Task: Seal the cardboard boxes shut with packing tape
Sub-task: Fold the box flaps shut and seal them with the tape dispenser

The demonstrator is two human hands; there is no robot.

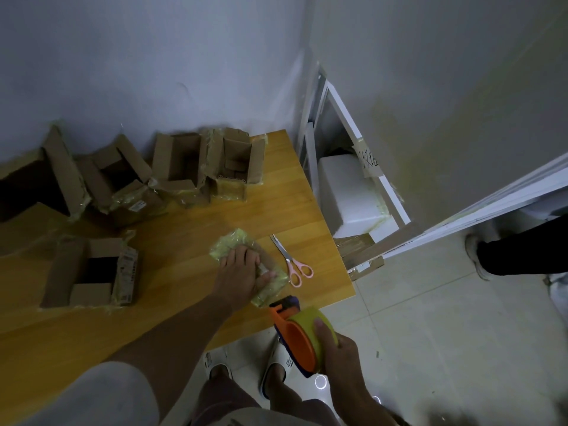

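Note:
A small cardboard box wrapped in yellowish tape lies on the wooden table near its right front corner. My left hand presses flat on top of it, fingers spread. My right hand grips an orange tape dispenser with a yellow tape roll, held just off the table's front edge, close to the box. An open cardboard box sits to the left. Several more open boxes stand in a row along the wall at the back.
Pink-handled scissors lie just right of the taped box. A white shelf unit with a foam block stands beyond the table's right edge. Another person's leg and shoe are at the far right on the tiled floor.

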